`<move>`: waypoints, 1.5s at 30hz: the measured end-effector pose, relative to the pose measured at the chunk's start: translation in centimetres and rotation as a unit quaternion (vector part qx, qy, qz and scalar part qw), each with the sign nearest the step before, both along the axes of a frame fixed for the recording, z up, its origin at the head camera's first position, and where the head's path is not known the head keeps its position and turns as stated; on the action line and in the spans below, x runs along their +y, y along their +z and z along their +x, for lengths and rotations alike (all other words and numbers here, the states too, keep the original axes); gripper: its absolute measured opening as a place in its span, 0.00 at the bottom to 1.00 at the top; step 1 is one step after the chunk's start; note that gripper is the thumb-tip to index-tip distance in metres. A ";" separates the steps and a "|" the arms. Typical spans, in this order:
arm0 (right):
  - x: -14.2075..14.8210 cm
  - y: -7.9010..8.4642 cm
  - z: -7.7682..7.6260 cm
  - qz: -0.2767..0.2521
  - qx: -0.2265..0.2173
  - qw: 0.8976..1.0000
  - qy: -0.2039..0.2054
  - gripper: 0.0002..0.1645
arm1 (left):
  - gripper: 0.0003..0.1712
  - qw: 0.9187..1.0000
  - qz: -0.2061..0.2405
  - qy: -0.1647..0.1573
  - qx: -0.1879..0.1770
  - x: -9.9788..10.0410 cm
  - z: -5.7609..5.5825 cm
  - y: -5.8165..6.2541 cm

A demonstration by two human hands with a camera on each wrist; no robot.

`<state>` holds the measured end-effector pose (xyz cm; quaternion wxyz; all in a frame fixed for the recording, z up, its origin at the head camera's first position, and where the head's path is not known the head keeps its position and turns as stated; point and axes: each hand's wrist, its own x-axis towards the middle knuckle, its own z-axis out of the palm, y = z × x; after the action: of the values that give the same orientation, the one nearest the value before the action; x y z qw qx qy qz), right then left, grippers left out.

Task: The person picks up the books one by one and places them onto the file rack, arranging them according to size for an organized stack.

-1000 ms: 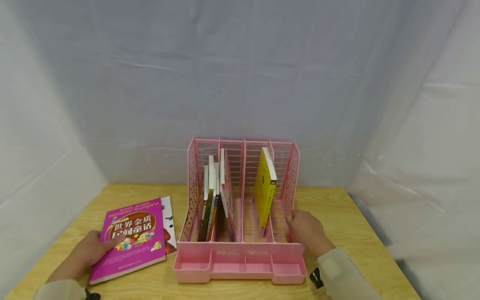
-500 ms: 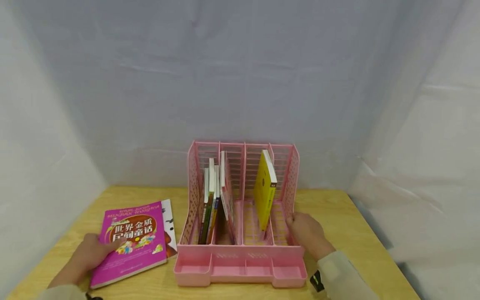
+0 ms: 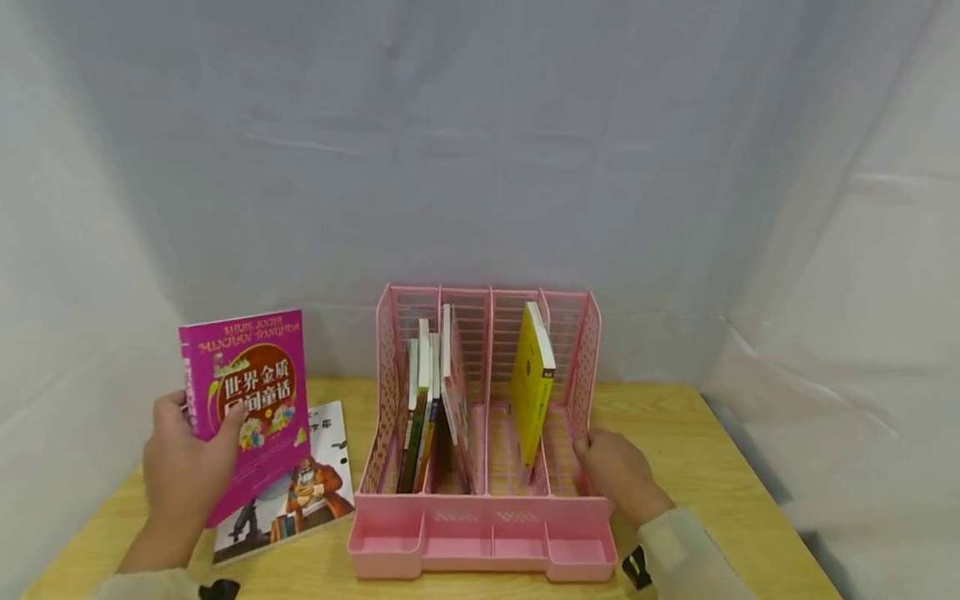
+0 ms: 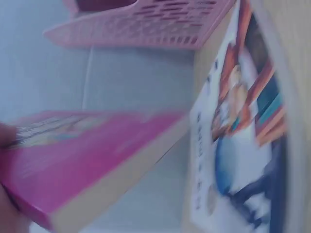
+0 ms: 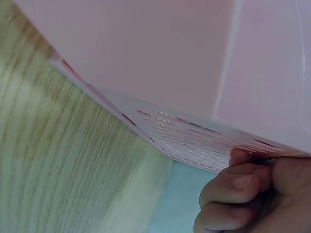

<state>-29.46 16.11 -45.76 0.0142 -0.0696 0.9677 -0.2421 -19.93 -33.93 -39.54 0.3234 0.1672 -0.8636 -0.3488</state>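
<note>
My left hand (image 3: 183, 467) grips a magenta storybook (image 3: 262, 450) by its left edge, thumb across the front cover. The book is raised and tilted upright, its cover toward the head camera. Below it on the table lies a white book (image 3: 303, 492) with a picture of a figure in red, partly covered by the magenta one in the head view. A pink file rack (image 3: 480, 507) with several slots stands to the right. My right hand (image 3: 622, 473) holds the rack's right side wall, thumb over its edge and fingers curled at the outside in the right wrist view.
Several thin books (image 3: 423, 408) stand in the rack's left slots, with a pinkish book (image 3: 454, 392) leaning beside them. A yellow book (image 3: 531, 383) leans farther right. The wooden table (image 3: 675, 442) is bounded by white sheeting (image 3: 480, 167) behind and at both sides.
My left hand has lifted the magenta book off the white one and tipped it upright, showing more of the white book's cover. The right hand stays on the rack.
</note>
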 end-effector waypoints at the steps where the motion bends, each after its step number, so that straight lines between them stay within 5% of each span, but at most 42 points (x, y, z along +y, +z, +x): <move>1: 0.0 0.0 0.0 -0.001 -0.001 1.000 0.001 0.22 | 0.35 1.000 0.006 0.003 0.028 0.6 0.0 -0.4; 4: 0.2 0.1 0.0 -0.001 -0.004 1.000 0.002 0.23 | 0.31 0.999 -0.002 -0.021 0.044 1.6 -0.2 -2.1; 8: -0.1 0.2 0.0 0.000 -0.002 1.000 0.004 0.22 | 0.33 0.995 -0.025 -0.076 -0.060 1.3 -0.2 -3.7; 14: -0.2 0.2 0.1 0.006 0.002 1.000 0.003 0.22 | 0.40 0.970 -0.053 -0.118 -0.204 0.4 -0.4 -3.2; 18: 0.0 0.2 0.1 0.005 0.000 1.000 0.002 0.22 | 0.42 0.957 -0.056 -0.124 -0.257 0.4 -0.6 -2.8; 45: 0.0 0.3 0.1 0.013 0.003 1.000 -0.002 0.22 | 0.46 0.957 -0.030 -0.124 -0.259 0.7 -0.4 -3.1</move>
<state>-29.32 16.07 -45.42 0.0117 -0.0678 0.9709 -0.2296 -20.32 -33.20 -42.65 0.0473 0.1336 -0.9417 -0.3051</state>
